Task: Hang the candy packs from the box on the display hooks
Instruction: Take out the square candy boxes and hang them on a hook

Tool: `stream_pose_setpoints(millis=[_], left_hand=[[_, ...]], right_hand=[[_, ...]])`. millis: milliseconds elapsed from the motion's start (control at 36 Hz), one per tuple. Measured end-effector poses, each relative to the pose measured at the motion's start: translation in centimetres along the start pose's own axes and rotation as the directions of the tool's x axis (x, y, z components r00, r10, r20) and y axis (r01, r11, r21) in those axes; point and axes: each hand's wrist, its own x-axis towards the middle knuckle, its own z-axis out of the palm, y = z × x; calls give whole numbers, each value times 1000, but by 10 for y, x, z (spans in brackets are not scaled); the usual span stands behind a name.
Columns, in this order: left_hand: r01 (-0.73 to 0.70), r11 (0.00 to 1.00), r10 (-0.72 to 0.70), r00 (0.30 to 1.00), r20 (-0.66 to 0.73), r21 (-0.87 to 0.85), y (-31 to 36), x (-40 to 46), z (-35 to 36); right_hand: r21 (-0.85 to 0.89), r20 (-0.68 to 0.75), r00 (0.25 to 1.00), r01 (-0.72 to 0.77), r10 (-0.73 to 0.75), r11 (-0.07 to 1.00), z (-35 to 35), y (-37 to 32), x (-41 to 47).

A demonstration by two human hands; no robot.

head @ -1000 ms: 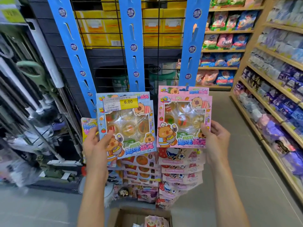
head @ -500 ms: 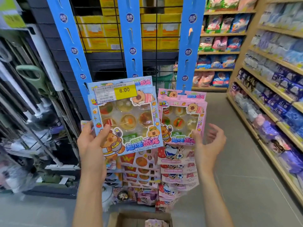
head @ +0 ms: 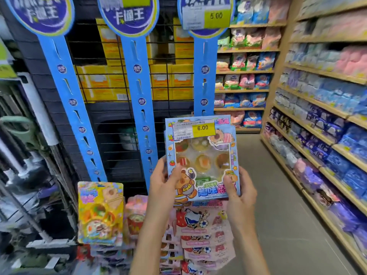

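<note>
A blue candy pack [head: 201, 155] with a clear window and a yellow 6.00 price tag is held upright in front of the right blue display strip [head: 204, 80]. My left hand [head: 163, 182] grips its lower left edge, thumb on the front. My right hand [head: 239, 190] grips its lower right corner. More edges show behind it, as if a stack. Pink packs [head: 200, 233] hang below on the same strip. A yellow pack [head: 100, 212] hangs low on the left strip [head: 65, 92]. The box is out of view.
The middle strip [head: 139, 92] stands between the other two, its upper slots bare, before a black wire rack [head: 111, 135] of yellow cartons. Mops and brooms [head: 29, 155] crowd the left. Wooden shelves [head: 321, 135] of packets line the right of the aisle.
The blue pack moved from the left strip across to the right strip, covering the pink pack. My right hand, open half a second ago, now grips the blue pack. The view tilted up.
</note>
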Motion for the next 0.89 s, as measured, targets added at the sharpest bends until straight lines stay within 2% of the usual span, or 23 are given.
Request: stream_pose_setpoints(millis=[83,500,889], left_hand=[[50,998,-49,998,29,-30,1,1,2],[-59,998,57,997,59,34,13,25,10],[-1,1000,-1,998,60,20,7,29,12]], right_hand=[[-21,-11,1000,2,-2,1000,-2,-2,5],[-21,-11,1000,18,-19,1000,8,-1,25],[-33,-12,999,-51,51,998,4,2,33]])
